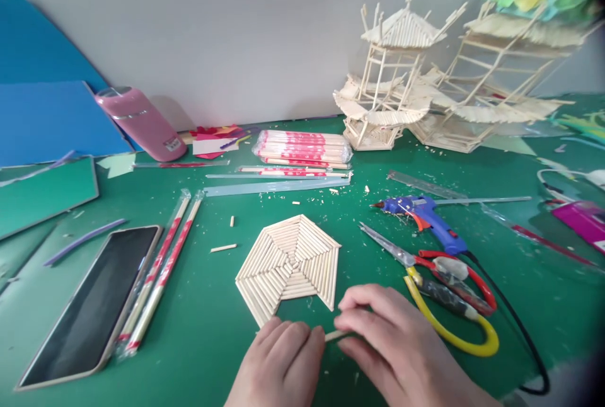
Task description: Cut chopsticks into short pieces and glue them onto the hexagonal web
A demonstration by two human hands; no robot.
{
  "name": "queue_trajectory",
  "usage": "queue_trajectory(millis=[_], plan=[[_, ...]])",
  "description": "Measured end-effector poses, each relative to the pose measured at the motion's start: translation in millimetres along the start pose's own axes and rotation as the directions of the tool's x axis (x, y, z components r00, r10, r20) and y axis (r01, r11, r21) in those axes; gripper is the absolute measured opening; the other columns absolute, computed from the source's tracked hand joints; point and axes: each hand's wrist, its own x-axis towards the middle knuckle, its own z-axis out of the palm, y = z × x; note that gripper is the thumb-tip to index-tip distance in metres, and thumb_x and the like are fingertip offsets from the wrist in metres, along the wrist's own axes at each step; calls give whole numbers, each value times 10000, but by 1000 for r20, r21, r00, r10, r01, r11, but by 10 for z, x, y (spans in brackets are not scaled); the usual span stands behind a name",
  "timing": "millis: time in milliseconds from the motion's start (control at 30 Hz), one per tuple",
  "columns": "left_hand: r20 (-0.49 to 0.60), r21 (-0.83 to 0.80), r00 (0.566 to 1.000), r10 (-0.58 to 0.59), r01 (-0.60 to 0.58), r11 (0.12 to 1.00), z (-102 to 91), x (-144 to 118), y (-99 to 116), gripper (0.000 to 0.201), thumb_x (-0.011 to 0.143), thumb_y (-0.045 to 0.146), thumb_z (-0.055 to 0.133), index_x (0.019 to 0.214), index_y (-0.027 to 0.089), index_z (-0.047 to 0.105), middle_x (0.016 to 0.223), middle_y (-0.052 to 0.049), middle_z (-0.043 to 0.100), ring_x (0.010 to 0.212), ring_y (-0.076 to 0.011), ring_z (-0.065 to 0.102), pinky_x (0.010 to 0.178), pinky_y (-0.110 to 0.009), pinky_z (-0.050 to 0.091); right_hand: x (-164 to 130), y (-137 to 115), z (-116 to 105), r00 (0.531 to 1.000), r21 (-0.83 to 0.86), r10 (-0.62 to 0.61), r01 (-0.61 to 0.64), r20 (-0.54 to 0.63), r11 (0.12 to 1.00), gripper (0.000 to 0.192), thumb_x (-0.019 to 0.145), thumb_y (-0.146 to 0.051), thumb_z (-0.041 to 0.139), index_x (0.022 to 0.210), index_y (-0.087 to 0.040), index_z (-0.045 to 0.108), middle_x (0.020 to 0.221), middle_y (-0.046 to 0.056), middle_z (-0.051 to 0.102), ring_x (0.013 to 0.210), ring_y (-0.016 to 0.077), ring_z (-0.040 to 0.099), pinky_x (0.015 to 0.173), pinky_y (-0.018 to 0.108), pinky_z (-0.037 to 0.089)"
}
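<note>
My left hand (281,366) is closed, its fingers curled round one end of a thin wooden stick (334,335). The thumb and fingers of my right hand (385,334) pinch the stick's other end, and only a short piece shows between the hands. Just beyond them, flat on the green table, lies a web-like polygonal panel (295,266) of wooden sticks set in wedge-shaped rows. Its near side has a notch where the rows stop shorter. To the right of the panel lie scissors (428,275) with red and yellow handles, beside a blue glue gun (428,215).
A phone (94,306) and two wrapped chopstick packs (161,275) lie left on the green table (198,344). A stick bundle (302,147) and pink bottle (144,123) are behind. Stick-built pavilions (392,79) stand back right. The glue gun's black cord (513,312) curves along the right.
</note>
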Motion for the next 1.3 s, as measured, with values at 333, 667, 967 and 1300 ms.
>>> queue_trajectory(millis=[333,667,967,1300], plan=[[144,-481,706,-694,663,574,-373,313,-71,82,801,263,571,782,193,610,629,18,565,546,-91,496,468,-145,391,-697,765,-406,881,-285,426,-470,-205,835,319,829,-297,427,1145,-260,443,1144,70,517,997,221,549,766,343,511],[311,-874,448,-838,480,-68,-282,522,-158,177,708,305,695,735,149,615,600,36,511,565,-49,429,530,-138,357,-607,887,-465,781,-423,623,-577,-36,699,423,641,-312,499,1036,-163,510,1003,115,606,811,268,638,655,359,530],[391,-890,518,-761,422,-170,-226,492,-194,150,784,285,624,734,150,582,499,70,382,481,-42,297,480,-171,258,-535,820,-619,557,472,809,-774,189,422,511,575,-370,706,1047,-224,577,1109,94,630,992,275,604,757,298,531],[414,-895,535,-737,386,-222,-209,405,-258,143,794,262,614,699,163,572,506,60,402,498,-54,324,501,-180,272,-415,495,-439,728,907,543,-355,419,-224,323,674,-493,646,902,-264,652,652,13,565,511,81,454,455,180,415]])
